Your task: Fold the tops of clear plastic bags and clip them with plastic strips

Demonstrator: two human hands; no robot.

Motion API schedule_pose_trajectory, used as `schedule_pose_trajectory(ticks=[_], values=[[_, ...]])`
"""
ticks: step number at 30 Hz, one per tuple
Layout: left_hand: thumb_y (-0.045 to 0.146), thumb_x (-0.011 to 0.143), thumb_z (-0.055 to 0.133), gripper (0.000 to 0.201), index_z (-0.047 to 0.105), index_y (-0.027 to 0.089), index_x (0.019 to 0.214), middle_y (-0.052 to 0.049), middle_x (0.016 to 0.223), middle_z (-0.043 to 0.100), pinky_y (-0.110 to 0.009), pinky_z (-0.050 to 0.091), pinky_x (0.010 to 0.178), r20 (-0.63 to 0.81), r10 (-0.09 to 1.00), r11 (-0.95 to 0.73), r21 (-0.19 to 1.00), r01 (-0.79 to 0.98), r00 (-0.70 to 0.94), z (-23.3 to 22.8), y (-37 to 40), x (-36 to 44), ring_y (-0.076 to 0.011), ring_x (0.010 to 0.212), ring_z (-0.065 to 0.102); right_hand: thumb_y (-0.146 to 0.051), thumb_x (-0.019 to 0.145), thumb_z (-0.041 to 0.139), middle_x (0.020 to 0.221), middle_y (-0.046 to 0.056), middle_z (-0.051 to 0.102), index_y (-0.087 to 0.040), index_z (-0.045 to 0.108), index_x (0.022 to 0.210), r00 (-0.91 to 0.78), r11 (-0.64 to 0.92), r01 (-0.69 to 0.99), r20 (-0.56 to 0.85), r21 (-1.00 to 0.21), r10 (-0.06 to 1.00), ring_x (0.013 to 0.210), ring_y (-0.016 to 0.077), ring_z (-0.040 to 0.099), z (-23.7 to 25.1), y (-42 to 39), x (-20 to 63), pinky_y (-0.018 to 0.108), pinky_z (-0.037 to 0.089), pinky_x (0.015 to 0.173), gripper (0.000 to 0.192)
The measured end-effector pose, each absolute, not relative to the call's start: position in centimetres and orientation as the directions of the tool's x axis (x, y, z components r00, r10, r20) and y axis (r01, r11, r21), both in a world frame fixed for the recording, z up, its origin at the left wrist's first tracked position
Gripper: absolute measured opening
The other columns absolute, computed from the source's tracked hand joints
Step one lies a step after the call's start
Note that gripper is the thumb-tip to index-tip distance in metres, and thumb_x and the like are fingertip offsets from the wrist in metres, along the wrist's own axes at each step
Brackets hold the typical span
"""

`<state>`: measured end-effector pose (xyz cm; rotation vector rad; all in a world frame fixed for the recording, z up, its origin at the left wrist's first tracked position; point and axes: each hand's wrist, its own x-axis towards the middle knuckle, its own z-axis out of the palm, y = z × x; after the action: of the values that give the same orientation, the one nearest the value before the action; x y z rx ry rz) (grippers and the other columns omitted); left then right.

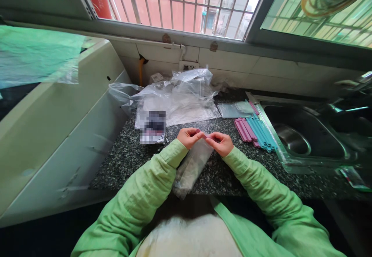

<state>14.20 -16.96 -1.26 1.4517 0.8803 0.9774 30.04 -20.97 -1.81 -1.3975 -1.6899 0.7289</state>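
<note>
My left hand [188, 136] and my right hand [221, 142] meet over the speckled dark countertop [122, 160]. Both pinch the top edge of a small clear plastic bag [192, 168] that hangs down toward me with pale contents inside. A pink strip [203, 134] runs along the bag's mouth between my fingertips. Green sleeves cover both arms.
Pink sealing sticks [245, 130] and blue sealing sticks [262, 133] lie to the right, beside a steel sink [302, 141]. Flat clear bags [235, 110] and a crumpled plastic sheet [177, 98] sit farther back. A blurred card [153, 127] lies left of my hands. A white appliance [58, 133] stands at left.
</note>
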Motion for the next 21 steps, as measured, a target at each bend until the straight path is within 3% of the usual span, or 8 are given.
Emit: schedule_pose_trajectory(ticks=[10, 14, 21], values=[[0.054, 0.057, 0.061, 0.043, 0.059, 0.011, 0.059, 0.007, 0.045, 0.036, -0.019, 0.024, 0.044, 0.043, 0.941, -0.031, 0.999, -0.041, 0.337, -1.7, -16.5, 14.1, -0.0037, 0.044, 0.028, -0.033, 0.069, 0.057, 0.059, 0.001, 0.055, -0.014, 0.060, 0.069, -0.137, 0.344, 0.615, 0.333, -0.710, 0.933, 0.053, 0.0098, 0.046, -0.9, -20.8, 30.6, 0.022, 0.038, 0.051, 0.019], [0.056, 0.054, 0.062, 0.047, 0.063, 0.010, 0.064, 0.006, 0.045, 0.040, -0.020, 0.024, 0.044, -0.036, 0.907, 0.030, 0.999, 0.021, 0.419, -1.7, -16.5, 14.1, -0.0045, 0.045, 0.031, -0.031, 0.071, 0.056, 0.061, 0.002, 0.057, -0.014, 0.061, 0.070, -0.114, 0.372, 0.634, 0.393, -0.678, 0.912, 0.055, 0.0105, 0.048, -0.7, -20.7, 30.9, 0.023, 0.039, 0.053, 0.018], [0.051, 0.043, 0.069, 0.044, 0.062, 0.009, 0.054, 0.005, 0.042, 0.044, -0.021, 0.023, 0.045, -0.166, 0.854, 0.107, 0.983, 0.147, 0.493, -1.6, -16.5, 14.3, -0.0049, 0.045, 0.032, -0.031, 0.071, 0.056, 0.060, 0.001, 0.055, -0.015, 0.059, 0.068, -0.073, 0.374, 0.658, 0.439, -0.654, 0.896, 0.053, 0.0099, 0.046, -0.3, -20.5, 31.4, 0.023, 0.038, 0.051, 0.017]])
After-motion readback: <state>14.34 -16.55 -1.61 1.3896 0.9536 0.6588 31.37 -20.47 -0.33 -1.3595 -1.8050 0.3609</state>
